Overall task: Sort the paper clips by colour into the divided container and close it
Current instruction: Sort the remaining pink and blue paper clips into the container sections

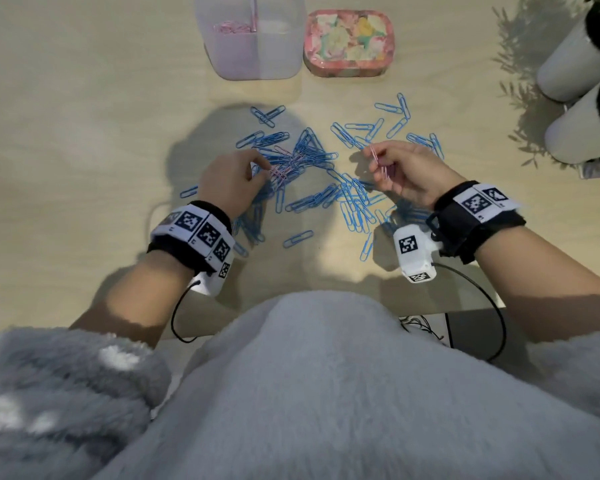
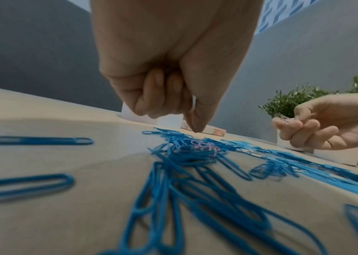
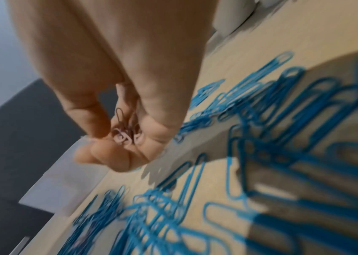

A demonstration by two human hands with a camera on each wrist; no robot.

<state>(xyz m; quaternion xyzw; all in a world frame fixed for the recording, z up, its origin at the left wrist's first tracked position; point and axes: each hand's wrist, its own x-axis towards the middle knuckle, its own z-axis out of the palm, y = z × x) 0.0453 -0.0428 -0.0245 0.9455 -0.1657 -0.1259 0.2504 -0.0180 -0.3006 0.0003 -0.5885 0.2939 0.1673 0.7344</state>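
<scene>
Many blue paper clips [image 1: 326,199] lie scattered over the wooden table, blurred and close in the wrist views [image 2: 195,189] [image 3: 261,138]. A few pink clips [image 1: 282,170] [image 2: 204,146] lie tangled in the blue heap. My left hand [image 1: 262,166] [image 2: 186,120] hovers right over them with curled fingers, and no clip shows in it. My right hand [image 1: 378,161] [image 3: 125,136], lifted above the table, pinches a small bunch of pink clips [image 1: 374,155] [image 3: 123,136]. The translucent divided container [image 1: 274,60] stands open at the far edge, with pink clips [image 1: 232,27] in its left compartment.
A floral pink lid [image 1: 349,39] lies just right of the container. Two white plant pots [image 1: 572,60] [image 1: 575,133] stand at the far right. The table edge runs close to my body, with cables from the wrist cameras hanging there.
</scene>
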